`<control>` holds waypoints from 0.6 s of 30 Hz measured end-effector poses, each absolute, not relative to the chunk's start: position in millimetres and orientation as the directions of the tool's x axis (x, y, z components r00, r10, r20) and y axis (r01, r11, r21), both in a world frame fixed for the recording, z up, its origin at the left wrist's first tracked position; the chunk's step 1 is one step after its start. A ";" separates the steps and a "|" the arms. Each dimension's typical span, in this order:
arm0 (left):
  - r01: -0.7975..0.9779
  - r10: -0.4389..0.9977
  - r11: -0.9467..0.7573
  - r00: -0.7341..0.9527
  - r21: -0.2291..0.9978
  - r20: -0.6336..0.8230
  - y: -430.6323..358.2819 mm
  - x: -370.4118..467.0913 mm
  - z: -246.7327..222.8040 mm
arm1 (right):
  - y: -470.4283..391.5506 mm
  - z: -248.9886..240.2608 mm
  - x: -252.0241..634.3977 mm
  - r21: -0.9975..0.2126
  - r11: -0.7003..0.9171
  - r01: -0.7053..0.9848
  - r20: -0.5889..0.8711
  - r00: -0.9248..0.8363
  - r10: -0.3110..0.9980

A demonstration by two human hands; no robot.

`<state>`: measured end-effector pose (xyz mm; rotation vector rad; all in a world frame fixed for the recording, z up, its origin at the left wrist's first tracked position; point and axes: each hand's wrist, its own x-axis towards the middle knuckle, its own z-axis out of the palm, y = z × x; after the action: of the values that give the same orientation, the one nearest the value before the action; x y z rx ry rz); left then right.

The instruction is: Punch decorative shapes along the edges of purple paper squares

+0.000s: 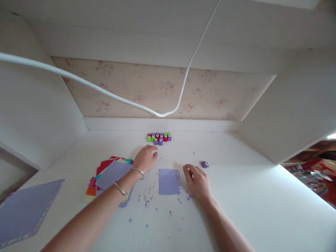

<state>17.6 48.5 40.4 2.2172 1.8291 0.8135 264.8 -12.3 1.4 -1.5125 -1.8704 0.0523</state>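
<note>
My left hand (pixel 145 158) reaches just in front of a cluster of small craft paper punches (pixel 157 137) in purple, green and red. Its thumb and forefinger are apart with nothing visible between them. My right hand (pixel 198 180) rests on the table to the right of a purple paper square (pixel 169 182). The fingers of that hand are curled and drawn together; anything at their tips is too small to make out. Along the square's top and right edges run small punched holes. One purple punch (pixel 205 164) lies apart, beyond my right hand.
Under my left forearm is a fanned stack of coloured paper (pixel 112 173). A larger purple sheet with a punched border (pixel 28 210) is at the far left. Purple paper bits (pixel 147 226) dot the white table (pixel 249 196). A white cable (pixel 118 98) hangs across the view.
</note>
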 end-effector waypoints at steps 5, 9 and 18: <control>0.924 0.956 -0.175 0.077 0.339 0.284 94.6 16.9 38.6 | -12.6 0.2 259.9 -0.494 0.274 0.825 0.316 -0.124 0.941; 0.942 0.964 -0.170 0.097 0.291 0.249 112.7 22.0 34.7 | -9.6 3.5 262.5 -0.515 0.266 0.815 0.265 -0.143 0.953; 0.937 0.969 -0.148 0.074 0.317 0.235 118.6 19.2 27.3 | -6.6 3.4 260.8 -0.543 0.254 0.801 0.207 -0.165 0.964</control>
<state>19.2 118.6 27.3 2.2399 1.9943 0.6045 260.8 -6.6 3.4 -1.5981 -2.0221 0.4224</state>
